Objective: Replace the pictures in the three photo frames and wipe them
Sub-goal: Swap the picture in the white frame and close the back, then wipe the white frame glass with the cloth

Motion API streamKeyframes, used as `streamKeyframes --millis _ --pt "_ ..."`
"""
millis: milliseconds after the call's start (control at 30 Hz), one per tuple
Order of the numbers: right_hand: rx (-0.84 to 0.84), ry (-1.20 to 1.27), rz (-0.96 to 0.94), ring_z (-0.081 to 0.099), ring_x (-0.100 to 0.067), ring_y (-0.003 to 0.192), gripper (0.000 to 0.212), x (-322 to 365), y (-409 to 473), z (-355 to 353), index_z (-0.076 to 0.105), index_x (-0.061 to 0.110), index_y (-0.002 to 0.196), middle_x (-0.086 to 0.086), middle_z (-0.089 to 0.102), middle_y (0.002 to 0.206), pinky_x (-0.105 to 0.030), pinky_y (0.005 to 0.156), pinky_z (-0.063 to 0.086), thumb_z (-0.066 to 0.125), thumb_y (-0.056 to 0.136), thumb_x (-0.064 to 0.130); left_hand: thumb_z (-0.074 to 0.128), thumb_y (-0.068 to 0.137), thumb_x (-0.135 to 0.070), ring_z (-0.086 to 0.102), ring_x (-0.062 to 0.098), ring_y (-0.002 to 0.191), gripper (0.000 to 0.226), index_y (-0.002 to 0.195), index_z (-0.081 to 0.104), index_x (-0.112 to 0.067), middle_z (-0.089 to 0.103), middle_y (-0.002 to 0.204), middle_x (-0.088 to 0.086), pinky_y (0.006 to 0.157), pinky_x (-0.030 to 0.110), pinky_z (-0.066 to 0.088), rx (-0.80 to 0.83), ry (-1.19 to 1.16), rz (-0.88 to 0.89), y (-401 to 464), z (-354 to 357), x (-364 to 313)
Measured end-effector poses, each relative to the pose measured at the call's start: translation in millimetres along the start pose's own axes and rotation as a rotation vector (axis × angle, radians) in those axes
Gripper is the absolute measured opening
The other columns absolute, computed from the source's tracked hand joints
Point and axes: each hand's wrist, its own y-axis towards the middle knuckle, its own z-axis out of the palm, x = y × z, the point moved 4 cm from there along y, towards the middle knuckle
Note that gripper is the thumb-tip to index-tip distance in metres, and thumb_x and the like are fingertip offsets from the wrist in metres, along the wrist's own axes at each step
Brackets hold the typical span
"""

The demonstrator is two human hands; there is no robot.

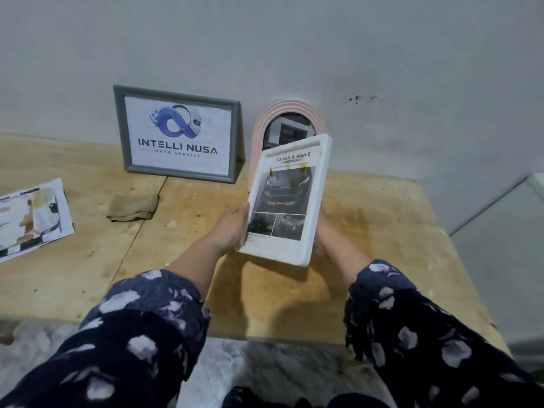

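I hold a white photo frame point(312, 201) above the wooden table, its front tilted toward me, showing a car picture headed "Tough & Agile". My left hand point(232, 228) grips its lower left edge. My right hand point(321, 234) holds the lower right side from behind, mostly hidden by the frame. A grey frame point(120, 128) with a logo print stands against the wall at the back. A pink arched frame point(262, 125) stands to its right, partly hidden behind the white frame. A folded tan cloth point(132, 207) lies on the table left of my hands.
Loose printed pictures point(32, 216) lie at the table's left edge. The wooden table point(368, 231) ends close to my body and at the right, where a pale surface point(500, 245) lies beyond it. A grey wall backs the table.
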Motion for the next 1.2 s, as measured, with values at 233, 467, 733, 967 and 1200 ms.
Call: streamKeyframes --millis 233,467,733,967,1200 --pt "0.003 0.142 0.198 0.07 -0.033 0.088 0.021 -36 6 -15 0.066 0.004 0.109 -0.021 0.07 0.104 -0.044 0.075 0.058 0.051 0.095 0.005 0.04 0.1 -0.042 0.063 0.031 0.096 0.04 0.117 0.062 -0.013 0.066 0.105 0.012 0.095 0.046 0.049 -0.038 -0.07 -0.158 1 -10 20" --pt "-0.261 0.268 0.267 0.069 -0.026 0.09 0.034 -74 4 -47 0.062 0.008 0.115 -0.014 0.07 0.105 -0.042 0.075 0.058 0.032 0.101 0.014 0.04 0.103 -0.029 0.06 0.027 0.083 0.03 0.097 0.063 -0.01 0.066 0.093 0.011 0.079 0.035 0.048 -0.134 0.083 -0.094 2 9 38" --pt "-0.311 -0.19 0.379 0.052 -0.021 0.056 0.029 -88 16 -61 0.058 0.008 0.072 -0.007 0.06 0.069 -0.029 0.053 0.04 0.035 0.09 0.006 0.042 0.102 -0.024 0.05 0.021 0.074 0.028 0.095 0.066 -0.012 0.062 0.087 0.008 0.065 0.025 0.032 -0.228 0.307 -0.097 9 29 45" --pt "-0.346 -0.285 0.451 0.043 -0.022 0.064 0.016 -97 37 -67 0.053 0.011 0.075 -0.01 0.051 0.075 -0.032 0.052 0.032 0.038 0.082 0.007 0.038 0.102 -0.03 0.056 0.037 0.104 0.039 0.119 0.065 -0.008 0.046 0.13 0.016 0.089 0.039 0.046 -0.286 0.418 -0.15 12 29 55" --pt "-0.397 -0.683 0.317 0.056 -0.035 0.108 0.049 -71 46 -51 0.053 0.017 0.125 -0.007 0.057 0.124 -0.041 0.088 0.049 0.051 0.077 0.03 0.04 0.101 -0.03 0.058 0.03 0.098 0.034 0.113 0.065 -0.011 0.065 0.113 0.013 0.079 0.031 0.045 -0.25 0.485 -0.175 0 6 51"
